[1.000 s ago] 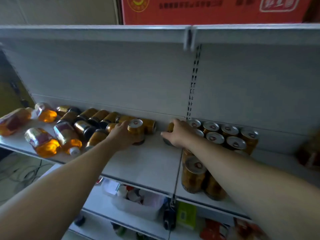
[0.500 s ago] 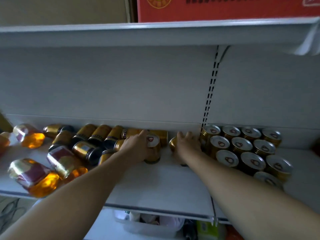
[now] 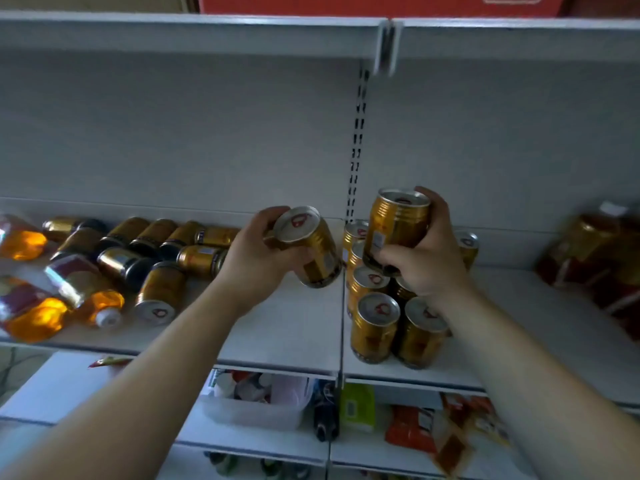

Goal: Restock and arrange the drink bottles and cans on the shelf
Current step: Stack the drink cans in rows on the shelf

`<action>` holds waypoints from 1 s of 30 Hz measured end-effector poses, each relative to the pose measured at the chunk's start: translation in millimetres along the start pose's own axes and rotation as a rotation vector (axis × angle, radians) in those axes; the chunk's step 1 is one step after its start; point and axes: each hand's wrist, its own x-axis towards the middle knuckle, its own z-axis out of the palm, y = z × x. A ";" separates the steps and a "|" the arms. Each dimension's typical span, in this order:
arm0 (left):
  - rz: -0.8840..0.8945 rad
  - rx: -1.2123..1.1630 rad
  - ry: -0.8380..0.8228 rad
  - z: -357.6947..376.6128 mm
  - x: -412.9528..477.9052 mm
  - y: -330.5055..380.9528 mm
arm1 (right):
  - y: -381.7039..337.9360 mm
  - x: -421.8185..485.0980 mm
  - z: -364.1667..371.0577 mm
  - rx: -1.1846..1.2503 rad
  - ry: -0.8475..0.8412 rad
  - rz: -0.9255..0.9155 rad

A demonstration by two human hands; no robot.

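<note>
My left hand (image 3: 258, 258) grips a gold can (image 3: 311, 245), tilted with its silver top facing me, lifted above the white shelf (image 3: 284, 327). In my right hand (image 3: 427, 258) is a second gold can (image 3: 398, 226), nearly upright, held over a group of upright gold cans (image 3: 375, 323) on the right shelf section. Several gold cans (image 3: 162, 292) lie on their sides at the left. Amber drink bottles (image 3: 83, 289) lie next to them near the left edge.
A slotted upright (image 3: 356, 150) divides the back wall. Dark amber bottles (image 3: 595, 258) stand at the far right. An upper shelf (image 3: 207, 32) hangs overhead with a red box (image 3: 381, 3) on it. A plastic bin (image 3: 256, 400) and snack packs (image 3: 433, 427) sit on lower shelves.
Both hands have lifted their cans off the shelf and drawn them up and toward me. The right can now hangs over the upright group.
</note>
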 end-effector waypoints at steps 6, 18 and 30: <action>0.018 -0.033 -0.098 88.8 -49.4 35.5 | 40.9 -46.3 -93.8 0.086 0.119 -0.009; 0.161 0.324 -0.295 196.8 -69.0 51.0 | 105.1 -75.3 -160.2 -0.017 0.164 0.105; 0.151 0.883 -0.364 228.2 -63.5 12.0 | 146.7 -68.6 -187.7 -0.125 0.026 0.167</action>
